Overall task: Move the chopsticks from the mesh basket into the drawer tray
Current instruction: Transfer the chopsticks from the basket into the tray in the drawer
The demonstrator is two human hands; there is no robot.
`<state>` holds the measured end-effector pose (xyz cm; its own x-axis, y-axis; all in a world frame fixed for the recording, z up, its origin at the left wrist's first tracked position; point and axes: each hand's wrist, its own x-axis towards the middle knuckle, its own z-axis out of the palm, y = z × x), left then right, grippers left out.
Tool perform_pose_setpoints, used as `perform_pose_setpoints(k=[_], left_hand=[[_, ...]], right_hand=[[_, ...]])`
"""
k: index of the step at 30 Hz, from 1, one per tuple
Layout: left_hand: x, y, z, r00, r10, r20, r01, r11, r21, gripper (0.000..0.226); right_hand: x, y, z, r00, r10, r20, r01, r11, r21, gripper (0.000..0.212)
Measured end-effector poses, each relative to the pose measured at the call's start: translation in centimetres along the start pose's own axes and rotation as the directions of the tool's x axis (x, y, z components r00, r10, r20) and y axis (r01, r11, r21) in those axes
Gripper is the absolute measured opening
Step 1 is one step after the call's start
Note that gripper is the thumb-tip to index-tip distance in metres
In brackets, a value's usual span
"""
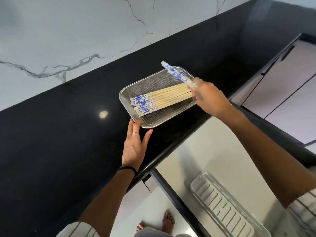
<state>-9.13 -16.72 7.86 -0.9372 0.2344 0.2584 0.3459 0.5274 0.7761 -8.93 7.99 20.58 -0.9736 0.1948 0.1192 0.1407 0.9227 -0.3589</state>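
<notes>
i see the mesh basket (150, 117) sitting on the black counter (59, 134), close to the front edge. a row of chopsticks (162, 99) lies flat inside it, side by side, with the blue and white ends pointing left and the plain wood ends pointing right. my left hand (135, 144) rests on the counter with its fingers spread, and the fingertips touch the near left corner of the basket. my right hand (209, 98) is over the right end of the basket. its fingers are pinched on a few lifted chopsticks (177, 74), which tilt up and away so the blue ends poke out past the far rim. i cannot tell how many it holds. below the counter the drawer is pulled out, and the drawer tray (227, 207) sits in it with nothing in its ridged bottom.
</notes>
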Motion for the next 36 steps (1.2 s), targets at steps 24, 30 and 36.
perform_pose_setpoints(k=[24,30,36], left_hand=[[-2.3,-0.5,0.5,0.985,0.036,0.17,-0.068,0.981,0.183,0.099],[-2.2,-0.4,0.8,0.986,0.041,0.16,-0.071,0.98,0.187,0.097],[-2.1,-0.4,0.8,0.986,0.032,0.165,-0.057,0.987,0.15,0.094]], right_hand=[[-23.1,11.6,13.4,0.542,0.357,0.76,-0.535,0.845,-0.016,0.027],[-23.8,11.1,14.3,0.469,0.38,0.798,-0.431,0.887,-0.169,0.027],[-24.7,10.9,14.6,0.482,0.406,0.776,-0.357,0.9,-0.25,0.035]])
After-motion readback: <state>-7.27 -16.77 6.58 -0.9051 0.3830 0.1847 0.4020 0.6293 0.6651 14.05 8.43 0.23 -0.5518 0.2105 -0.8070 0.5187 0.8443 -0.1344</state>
